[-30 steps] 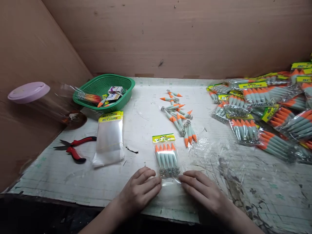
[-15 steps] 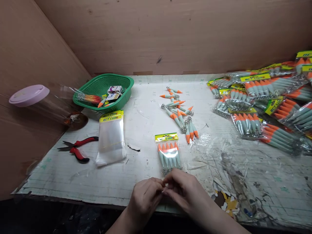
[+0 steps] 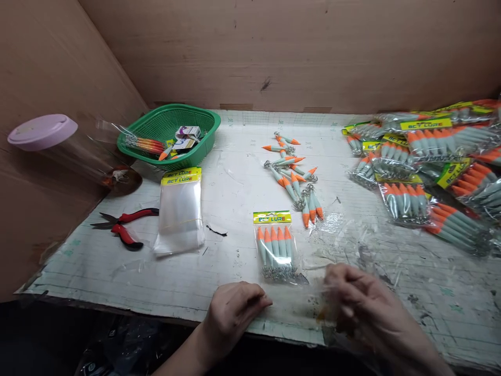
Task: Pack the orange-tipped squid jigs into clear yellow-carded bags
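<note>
A clear packet (image 3: 274, 245) with a yellow-green header card lies near the table's front edge and holds several grey lures with orange tips. My left hand (image 3: 235, 308) rests just below and left of it, its fingers curled in against the table with nothing visible in them. My right hand (image 3: 360, 303) is to the right of the packet and apart from it. It is smeared by motion, with a wisp of clear film around it, so its grip is unclear. Several loose lures (image 3: 293, 175) lie in a heap behind the packet.
A stack of empty bags (image 3: 180, 211) and red-handled pliers (image 3: 125, 230) lie at the left. A green basket (image 3: 168, 112) and a clear jar with a lilac lid (image 3: 41, 130) stand at the back left. Filled packets (image 3: 430, 162) are piled at the right. Wooden walls enclose the left side and the back.
My hands were together at the packet's bottom edge half a second ago. Now the right hand has swept off to the right and the left stays by the packet.
</note>
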`<state>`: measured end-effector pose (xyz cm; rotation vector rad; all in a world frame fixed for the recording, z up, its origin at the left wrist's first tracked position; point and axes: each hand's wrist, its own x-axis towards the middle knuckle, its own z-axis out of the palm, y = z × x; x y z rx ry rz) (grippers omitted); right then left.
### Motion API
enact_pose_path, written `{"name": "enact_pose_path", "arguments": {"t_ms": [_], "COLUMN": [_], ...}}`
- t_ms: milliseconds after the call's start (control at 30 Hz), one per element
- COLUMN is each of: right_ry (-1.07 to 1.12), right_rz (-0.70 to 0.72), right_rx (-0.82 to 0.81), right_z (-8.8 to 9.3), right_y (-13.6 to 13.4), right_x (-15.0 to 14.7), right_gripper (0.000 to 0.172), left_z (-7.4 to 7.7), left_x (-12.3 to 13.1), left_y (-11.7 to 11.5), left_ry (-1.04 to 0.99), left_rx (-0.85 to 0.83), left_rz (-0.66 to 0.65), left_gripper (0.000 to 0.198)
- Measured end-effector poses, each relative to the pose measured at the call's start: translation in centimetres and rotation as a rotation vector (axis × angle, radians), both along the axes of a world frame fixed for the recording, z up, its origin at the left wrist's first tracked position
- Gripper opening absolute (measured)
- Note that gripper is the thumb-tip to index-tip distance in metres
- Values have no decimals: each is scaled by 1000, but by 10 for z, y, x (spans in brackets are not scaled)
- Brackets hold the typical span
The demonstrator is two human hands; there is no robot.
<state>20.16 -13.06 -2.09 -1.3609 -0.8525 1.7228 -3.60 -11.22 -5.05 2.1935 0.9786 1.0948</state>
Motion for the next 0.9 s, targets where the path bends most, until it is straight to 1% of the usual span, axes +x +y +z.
{"name": "enact_pose_path", "arguments": {"t_ms": [67,133,167,233,267,300,333,367,433,467,500,533,567,600,633,667,733,800,900], "right_ry": [-106,-280,-441,-868,-1084,-1258,-1365,-1398,-1352,-1317,-1271,-1232,-1189,-1138,-1079,-1014,-880,-767,-687], "right_rz": [-180,-312,-402,-579,-614,-577,-451,-246,218,384,473,505,499,476,452,424,333,200,10], "right_rx": [31,125,200,365,445,545,670,809,1119,1247,1350,1426,1482,1512,1503,1460,1313,1140,963], "right_z": [2,6,7,9,9,9,7,5,-1,-4,-6,-9,-10,-12,-14,-15,-17,-19,-21], "right_y": [-2,1,5,12,14,15,15,13,8,5,3,2,2,2,3,3,0,-6,-16], "right_x": [16,36,48,71,80,84,84,78,54,39,25,12,3,-3,-7,-7,-7,-7,-15], "right_gripper": [35,34,33,28,24,22,21,23,31,33,33,33,32,30,28,26,22,19,17], "left_z": [0,-1,-2,-1,0,2,4,6,11,12,13,12,12,10,9,8,6,5,8], "left_x": [0,0,0,1,1,2,3,3,2,1,0,-1,-3,-5,-6,-7,-7,-5,2], "left_y": [0,0,1,1,2,3,5,6,11,13,16,18,20,21,22,21,16,9,-2], "left_ry": [-20,-16,-9,24,59,102,149,195,260,275,279,282,274,260,238,217,160,100,49], "left_rx": [16,19,21,45,61,75,85,96,136,177,234,287,326,340,331,295,186,85,8], "left_rz": [-27,-26,-18,-15,-12,-5,1,7,9,-13,-48,-92,-133,-164,-180,-174,-126,-81,-34], "left_gripper": [18,19,19,19,19,20,21,22,21,18,15,13,13,14,16,17,19,21,22]}}
